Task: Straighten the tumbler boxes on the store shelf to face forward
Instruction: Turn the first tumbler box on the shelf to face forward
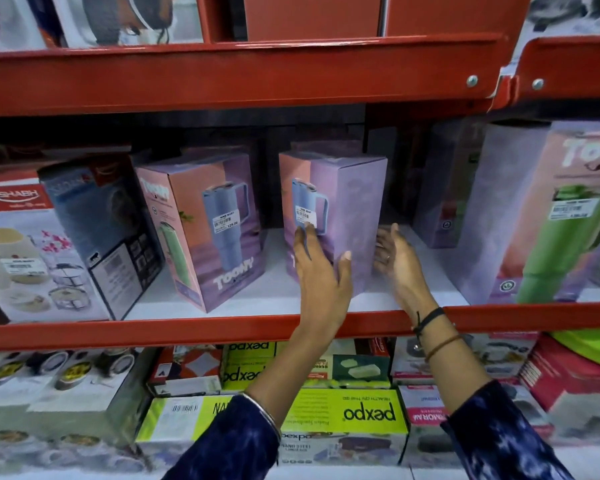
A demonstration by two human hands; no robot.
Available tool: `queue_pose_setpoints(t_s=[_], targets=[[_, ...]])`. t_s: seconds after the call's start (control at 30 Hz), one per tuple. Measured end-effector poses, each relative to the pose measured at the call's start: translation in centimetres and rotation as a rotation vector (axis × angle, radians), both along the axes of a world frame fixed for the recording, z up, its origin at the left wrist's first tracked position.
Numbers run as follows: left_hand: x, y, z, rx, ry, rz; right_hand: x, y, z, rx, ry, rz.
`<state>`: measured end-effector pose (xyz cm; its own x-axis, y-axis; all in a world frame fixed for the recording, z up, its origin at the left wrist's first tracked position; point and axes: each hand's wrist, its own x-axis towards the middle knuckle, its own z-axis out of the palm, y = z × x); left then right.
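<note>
The middle tumbler box [333, 220] stands upright on the white shelf board [278, 299], long axis vertical, turned so its corner edge points outward and its picture face angles off to the left. The left hand [321, 268] lies flat on it, fingers spread over the picture face and thumb on the plain side, while the right hand [397, 259] is open just right of the box, fingers loosely spread, contact unclear. Judgement: both hands flank it; the left is nearer, and a turn should bring the picture face forward
</note>
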<state>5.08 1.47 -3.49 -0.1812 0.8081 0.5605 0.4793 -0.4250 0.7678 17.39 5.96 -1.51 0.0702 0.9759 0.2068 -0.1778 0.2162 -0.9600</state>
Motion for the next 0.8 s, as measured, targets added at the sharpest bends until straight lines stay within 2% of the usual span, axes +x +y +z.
queue_pose_setpoints(t_s=[0.13,0.23,0.33,0.5,0.67,0.8], targets=[[-0.9,-0.1,1.0,0.095,0.003,-0.019,0.5,0.2,0.1,0.106,-0.087,0.052],[-1.4,0.1,1.8,0.196,0.038,-0.049,0.4,0.6,0.7,0.2,-0.031,0.12],[-2.4,0.6,2.2,0.184,-0.053,-0.129,0.8,1.5,1.6,0.231,-0.046,0.166],[-3.8,1.2,1.9,0.141,-0.229,-0.229,1.7,2.0,3.1,0.223,-0.241,0.254],[-4.2,1.4,1.7,0.303,-0.264,-0.224,1.5,2.0,4.4,0.286,-0.242,0.149],[-4.1,1.0,2.0,0.264,-0.244,-0.22,1.4,1.6,4.5,0.368,-0.241,0.011]])
